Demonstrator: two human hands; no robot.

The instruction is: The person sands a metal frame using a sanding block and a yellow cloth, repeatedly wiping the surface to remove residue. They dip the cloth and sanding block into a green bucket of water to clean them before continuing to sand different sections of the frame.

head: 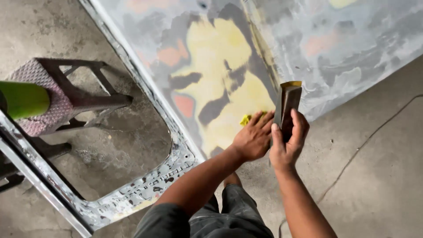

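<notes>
A large sanded car door panel (220, 57) lies tilted across the view, covered in patches of yellow filler, grey, and orange-pink primer. My left hand (254, 137) presses flat on the panel's lower edge, with a small yellow scrap (245, 119) under its fingertips. My right hand (288, 143) grips a folded brown sheet of sandpaper (288, 102), held upright just off the panel's edge. The panel's window opening (132, 145) shows the floor through it.
A brown plastic stool (66, 94) stands on the concrete floor (374, 167) at the left, seen through the window opening. A green cylinder (24, 99) juts in at the left edge. A thin cable (352, 161) runs over the floor at right. My knees (229, 216) are at the bottom.
</notes>
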